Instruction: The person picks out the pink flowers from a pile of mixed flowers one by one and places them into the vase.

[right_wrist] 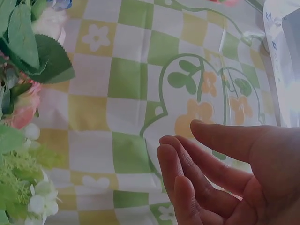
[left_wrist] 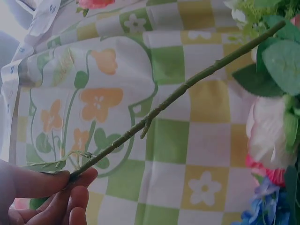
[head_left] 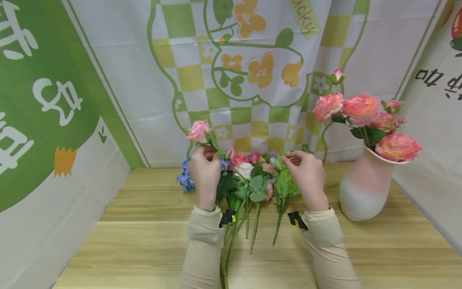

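Note:
My left hand (head_left: pixel 205 170) pinches a pink rose (head_left: pixel 199 131) just under its bloom, holding it up at the back of the table. In the left wrist view the rose's bare green stem (left_wrist: pixel 183 89) runs out from between thumb and fingers. My right hand (head_left: pixel 307 172) hovers by the green sprigs, and its loosely bent fingers (right_wrist: pixel 187 159) hold nothing. Between the hands lie artificial flowers: blue hydrangea (head_left: pixel 185 176), a white rose (head_left: pixel 244 170), pink and red blooms (head_left: pixel 239 159) and light green foliage (head_left: pixel 283 182), their stems toward me.
At the right stands a pink and white vase (head_left: pixel 366 186) with several coral peonies (head_left: pixel 361 109) in it. A printed cloth (head_left: pixel 245 88) hangs behind the wooden table (head_left: pixel 151 233). Cloth walls rise on both sides.

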The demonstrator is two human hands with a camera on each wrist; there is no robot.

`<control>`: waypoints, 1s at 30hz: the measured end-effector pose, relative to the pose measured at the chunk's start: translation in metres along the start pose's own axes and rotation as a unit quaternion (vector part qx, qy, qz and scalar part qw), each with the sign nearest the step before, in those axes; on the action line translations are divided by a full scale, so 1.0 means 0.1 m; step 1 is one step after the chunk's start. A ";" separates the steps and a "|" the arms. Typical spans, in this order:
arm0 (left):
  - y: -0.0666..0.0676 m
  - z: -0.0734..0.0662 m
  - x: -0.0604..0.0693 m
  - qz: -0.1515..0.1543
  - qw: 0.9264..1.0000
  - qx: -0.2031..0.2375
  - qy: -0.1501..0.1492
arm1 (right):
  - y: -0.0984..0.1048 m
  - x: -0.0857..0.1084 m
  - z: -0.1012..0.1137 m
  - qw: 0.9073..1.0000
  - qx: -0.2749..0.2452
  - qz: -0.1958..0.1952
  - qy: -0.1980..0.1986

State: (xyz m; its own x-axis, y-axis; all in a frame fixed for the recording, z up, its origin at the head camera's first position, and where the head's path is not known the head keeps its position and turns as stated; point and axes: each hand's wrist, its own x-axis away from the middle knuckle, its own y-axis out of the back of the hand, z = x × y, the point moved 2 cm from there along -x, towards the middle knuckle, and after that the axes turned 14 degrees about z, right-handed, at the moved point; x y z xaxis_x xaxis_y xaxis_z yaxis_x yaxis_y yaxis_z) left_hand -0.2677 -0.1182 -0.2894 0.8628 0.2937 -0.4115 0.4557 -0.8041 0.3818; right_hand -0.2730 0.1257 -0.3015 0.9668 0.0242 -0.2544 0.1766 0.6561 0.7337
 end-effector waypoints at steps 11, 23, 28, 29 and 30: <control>-0.16 -0.08 0.07 0.032 0.996 0.068 -0.043 | -0.13 0.01 0.25 0.998 -0.048 -0.012 0.044; -0.29 -0.16 0.14 0.096 0.985 0.141 -0.032 | -0.22 0.00 0.47 0.985 -0.086 -0.002 0.149; -0.34 -0.15 0.16 0.116 0.976 0.180 -0.045 | -0.24 0.02 0.46 0.984 -0.090 0.003 0.154; -0.35 -0.16 0.17 0.118 0.975 0.183 -0.046 | -0.24 0.02 0.45 0.984 -0.089 0.004 0.153; -0.35 -0.16 0.17 0.121 0.974 0.187 -0.047 | -0.24 0.02 0.45 0.985 -0.086 0.005 0.153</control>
State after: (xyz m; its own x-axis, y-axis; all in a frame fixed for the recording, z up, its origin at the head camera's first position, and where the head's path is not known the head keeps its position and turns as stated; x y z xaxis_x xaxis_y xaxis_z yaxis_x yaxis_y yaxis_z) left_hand -0.2655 -0.0767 -0.2971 0.9035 0.0384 -0.4270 0.1156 -0.9809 0.1564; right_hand -0.2666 0.0758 -0.2918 0.8631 0.2402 -0.4443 0.1076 0.7720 0.6265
